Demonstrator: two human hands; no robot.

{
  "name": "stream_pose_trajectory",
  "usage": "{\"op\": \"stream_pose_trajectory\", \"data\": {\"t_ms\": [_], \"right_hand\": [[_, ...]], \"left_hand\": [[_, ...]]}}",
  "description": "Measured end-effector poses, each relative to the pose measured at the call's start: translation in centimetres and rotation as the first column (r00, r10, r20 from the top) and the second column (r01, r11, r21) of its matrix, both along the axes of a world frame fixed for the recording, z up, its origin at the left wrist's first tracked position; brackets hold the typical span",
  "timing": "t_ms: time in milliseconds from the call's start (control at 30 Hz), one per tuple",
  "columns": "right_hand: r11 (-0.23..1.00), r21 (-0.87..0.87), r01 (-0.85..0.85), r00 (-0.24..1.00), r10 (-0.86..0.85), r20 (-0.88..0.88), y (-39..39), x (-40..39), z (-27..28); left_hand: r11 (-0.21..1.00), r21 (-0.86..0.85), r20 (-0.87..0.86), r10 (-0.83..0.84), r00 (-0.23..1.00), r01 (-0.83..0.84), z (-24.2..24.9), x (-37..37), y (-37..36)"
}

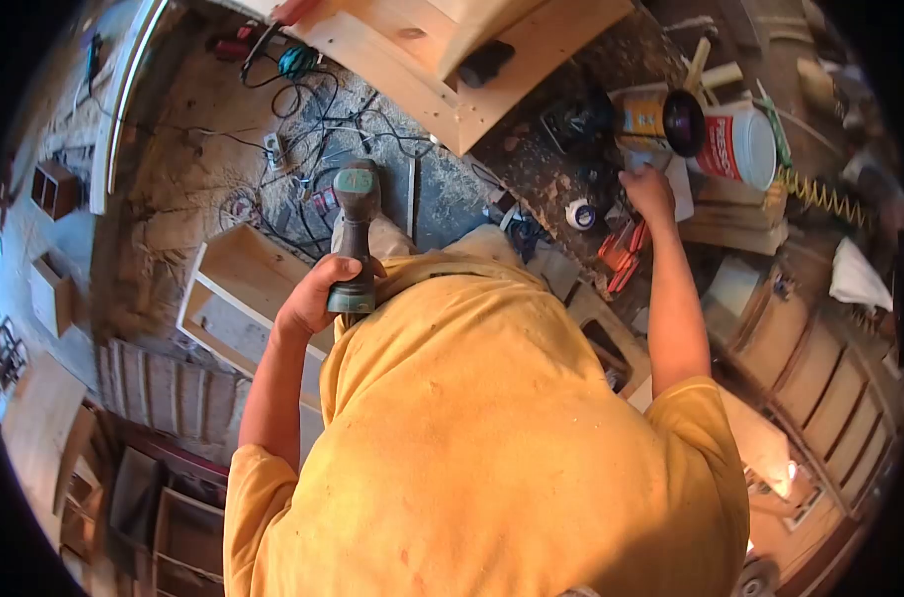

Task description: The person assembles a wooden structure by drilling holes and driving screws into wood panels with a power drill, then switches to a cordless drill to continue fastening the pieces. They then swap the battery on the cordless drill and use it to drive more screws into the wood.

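Observation:
My left hand [318, 294] is wrapped around the lower part of a green and black power tool [358, 224], which looks like a cordless drill, held beside my hip. Over the cluttered bench at the right, my right hand [649, 194] has its fingers curled together; what they grip, if anything, is too small to make out. Just below that hand lie orange-red handled tools [623, 257]. Close by are a jar with a dark lid [643, 114], a white tub with a red label [738, 146] and a small white-and-blue round container [580, 213].
A pale wooden piece [372, 50] with a dark object on it juts in at the top. Tangled cables [313, 109] and sawdust cover the floor ahead. An open wooden box frame [238, 289] stands at my left. A yellow coiled hose [820, 194] hangs at the right.

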State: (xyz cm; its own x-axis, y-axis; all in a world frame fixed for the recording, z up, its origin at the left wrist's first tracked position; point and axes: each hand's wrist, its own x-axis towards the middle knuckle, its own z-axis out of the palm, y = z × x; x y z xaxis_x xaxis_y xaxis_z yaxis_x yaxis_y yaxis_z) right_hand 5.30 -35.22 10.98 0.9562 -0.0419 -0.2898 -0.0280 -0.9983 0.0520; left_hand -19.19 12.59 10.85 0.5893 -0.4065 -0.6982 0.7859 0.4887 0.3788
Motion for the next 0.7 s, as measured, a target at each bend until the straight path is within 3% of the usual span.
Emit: {"op": "stream_pose_trajectory", "data": {"t_ms": [33, 133, 200, 233, 267, 300, 333, 433, 500, 567, 700], "right_hand": [[0.996, -0.087, -0.031, 0.996, 0.038, 0.082, 1.7, 0.1, 1.3], [0.998, 0.033, -0.054, 0.999, 0.054, 0.009, 6.0, 1.6, 1.4], [0.911, 0.412, -0.035, 0.998, 0.014, 0.055, 10.9, 1.8, 0.0], [0.884, 0.448, -0.138, 0.980, 0.057, 0.188, 13.3, 1.7, -1.2], [0.831, 0.549, -0.090, 0.991, 0.018, 0.134, 17.0, 1.7, -0.5], [0.855, 0.501, -0.133, 0.982, 0.044, 0.185, 18.8, 2.5, -1.8], [0.800, 0.595, -0.075, 0.993, 0.002, 0.122, 20.4, 3.5, -2.4], [0.761, 0.575, -0.301, 0.950, 0.292, 0.112, 23.3, 6.8, -4.0], [0.692, 0.722, 0.016, 0.999, 0.024, -0.045, 25.5, 6.7, -4.6], [0.524, 0.788, 0.322, 0.945, -0.219, -0.241, 26.8, 6.4, -4.9], [0.377, 0.920, 0.107, 0.964, -0.265, -0.004, 27.2, 6.0, -7.1]], "left_hand": [[1.000, -0.022, 0.017, 0.021, 1.000, -0.020, -0.3, -0.3, 0.7], [0.998, 0.003, 0.069, 0.066, 0.995, -0.066, -0.8, -1.3, 2.4], [0.992, 0.011, 0.045, 0.125, 0.991, -0.126, -0.8, -1.9, 3.4], [0.988, 0.003, 0.027, 0.153, 0.988, -0.153, -0.8, -2.2, 4.0], [0.984, -0.003, 0.012, 0.180, 0.984, -0.180, -0.9, -2.2, 4.5], [0.981, -0.002, 0.026, 0.196, 0.980, -0.196, -0.9, -2.1, 5.1], [0.977, 0.003, 0.038, 0.211, 0.977, -0.211, -0.9, -2.1, 5.7], [0.961, 0.019, 0.052, 0.276, 0.960, -0.278, -0.7, -1.8, 7.0], [0.948, 0.031, 0.064, 0.315, 0.947, -0.318, -0.6, -1.7, 7.7], [0.939, 0.042, 0.089, 0.337, 0.937, -0.342, -0.6, -1.3, 8.3], [0.916, 0.104, 0.109, 0.376, 0.920, -0.387, -0.8, -1.4, 8.7]]}}
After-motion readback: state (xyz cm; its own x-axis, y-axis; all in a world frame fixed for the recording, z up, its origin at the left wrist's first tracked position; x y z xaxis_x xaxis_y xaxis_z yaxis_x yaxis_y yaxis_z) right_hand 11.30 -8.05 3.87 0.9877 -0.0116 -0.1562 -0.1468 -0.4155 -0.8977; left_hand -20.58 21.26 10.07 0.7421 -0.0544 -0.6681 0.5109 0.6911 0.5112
